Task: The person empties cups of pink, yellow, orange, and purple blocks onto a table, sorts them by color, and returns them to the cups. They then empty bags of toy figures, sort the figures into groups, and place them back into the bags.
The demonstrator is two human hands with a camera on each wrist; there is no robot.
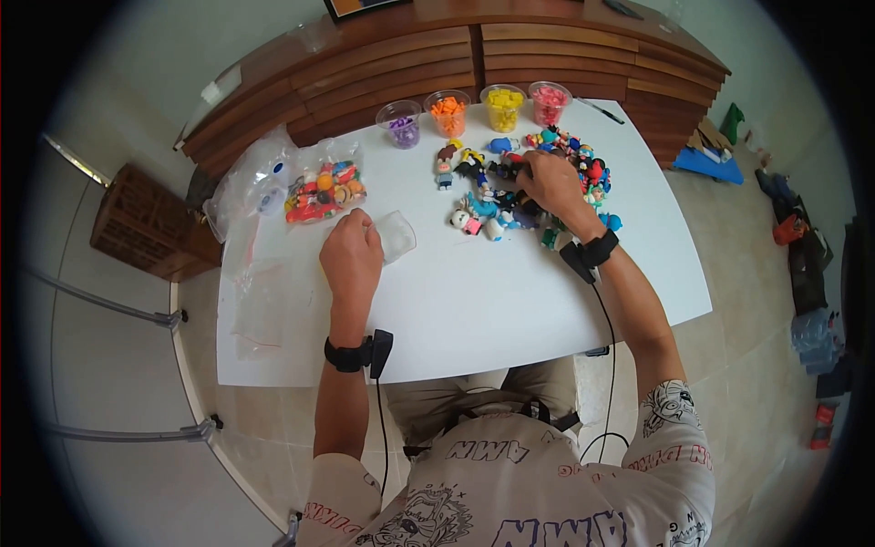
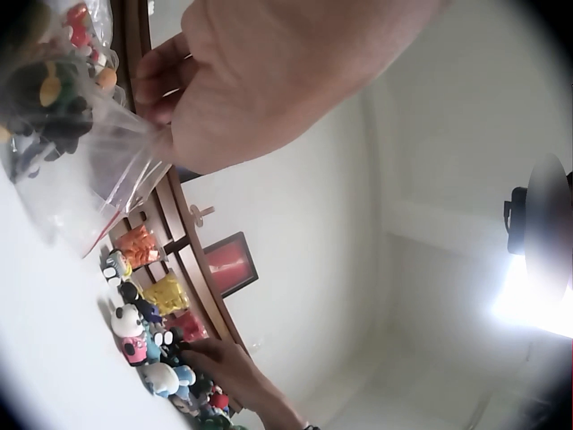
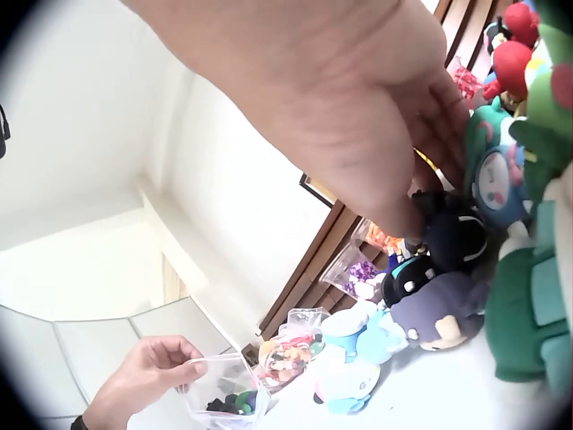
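My left hand [image 1: 351, 255] pinches the edge of a small clear plastic bag [image 1: 396, 237]. In the right wrist view, dark and green pieces [image 3: 233, 403] lie inside this bag. Over the pile of small toy figures [image 1: 592, 173], on the right part of the table, is my right hand [image 1: 554, 187]. Its thumb and fingers pinch a black figure [image 3: 455, 231] among the others, seen in the right wrist view; the fingertips are partly hidden. A purple-grey figure [image 3: 439, 312] and a green one [image 3: 528, 313] lie close by.
Cups of purple [image 1: 401, 126], orange [image 1: 447, 115], yellow [image 1: 504, 109] and pink pieces [image 1: 550, 104] line the back of the white table [image 1: 456, 310]. A bag of colourful figures [image 1: 326, 191] lies at the left, with flat clear bags [image 1: 260, 305] nearer the front.
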